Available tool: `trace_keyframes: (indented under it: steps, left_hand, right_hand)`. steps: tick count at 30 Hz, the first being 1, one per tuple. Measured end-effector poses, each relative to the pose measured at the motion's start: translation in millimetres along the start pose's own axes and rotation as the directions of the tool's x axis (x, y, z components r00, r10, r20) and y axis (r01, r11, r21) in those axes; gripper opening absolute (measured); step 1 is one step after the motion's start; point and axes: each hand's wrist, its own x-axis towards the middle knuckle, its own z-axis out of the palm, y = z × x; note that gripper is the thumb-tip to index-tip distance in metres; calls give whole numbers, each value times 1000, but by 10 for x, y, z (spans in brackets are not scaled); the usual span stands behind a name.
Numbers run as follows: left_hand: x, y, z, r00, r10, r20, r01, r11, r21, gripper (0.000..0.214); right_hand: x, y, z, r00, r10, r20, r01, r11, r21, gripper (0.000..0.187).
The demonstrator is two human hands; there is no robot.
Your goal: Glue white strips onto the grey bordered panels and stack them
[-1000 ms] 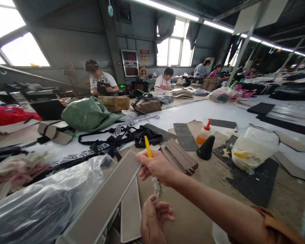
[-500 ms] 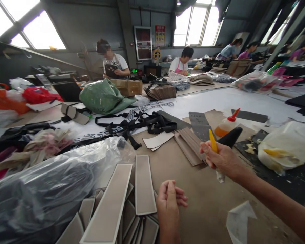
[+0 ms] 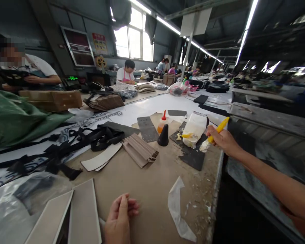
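My right hand (image 3: 222, 140) is closed around a yellow-handled glue brush (image 3: 215, 134), reaching out to the right near the table's edge; its whitish bristles hover beside a white plastic glue tub (image 3: 195, 126) that holds another yellow brush. My left hand (image 3: 120, 218) rests near the front edge of the table with its fingers curled and pinched together; nothing shows in it. Grey rectangular board strips (image 3: 83, 217) lie just left of that hand.
A black cone (image 3: 164, 136), an orange glue bottle (image 3: 162, 124), stacked brown card pieces (image 3: 139, 150), black straps (image 3: 91, 137), a green bag (image 3: 17, 118) and a white scrap (image 3: 178, 206) lie on the brown table (image 3: 147, 183). Other people work at far benches. The table edge drops off at right.
My view has swung right. The right hand carried the brush rightward to the glue tub. The left hand stayed low at the table's front.
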Motion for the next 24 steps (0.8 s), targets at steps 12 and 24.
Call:
trace_keyframes:
  steps: [12,24]
  left_hand:
    - [146,-62,-80,996,-83,44,81,996,43,58]
    - [32,-70,40,999,27,-27,-27,1000,0,50]
  right_hand:
    - [305,198,129,981,-139,133,168,957,-236,15]
    - [530,373,490,898,-284,337,400,845,-354,8]
